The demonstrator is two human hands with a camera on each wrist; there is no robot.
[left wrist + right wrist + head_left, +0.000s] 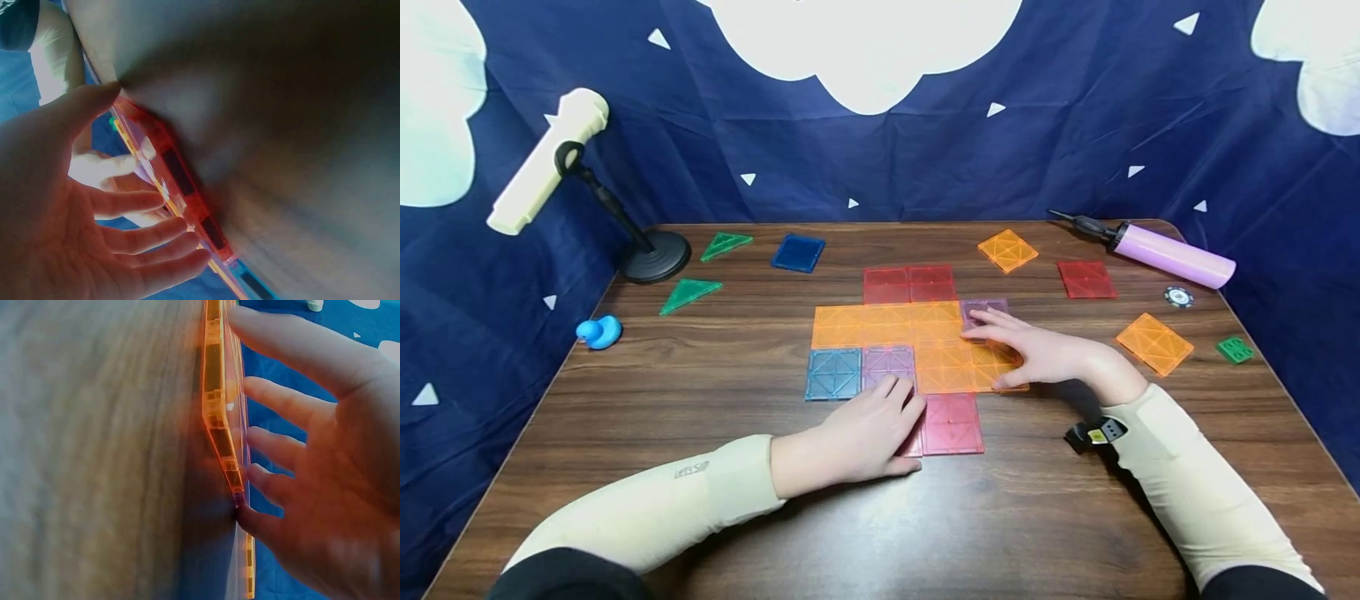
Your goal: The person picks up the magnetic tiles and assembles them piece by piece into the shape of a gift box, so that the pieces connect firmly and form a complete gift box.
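Note:
Flat translucent magnetic tiles lie edge to edge mid-table in the head view. Among them are orange tiles, red tiles, a blue tile and a pink tile. My left hand rests over the near edge, fingertips on a purple tile and a second pink tile partly hidden beneath the hand; its thumb lies toward the table. My right hand spreads over the right end, thumb by an orange tile, fingertips at another purple tile. In the right wrist view, its fingers extend along the tiles.
Around the layout lie green triangles, a dark blue tile, loose orange tiles and a red tile. Near the edges are a blue rubber duck, a black stand, a purple pump, a poker chip and a green block.

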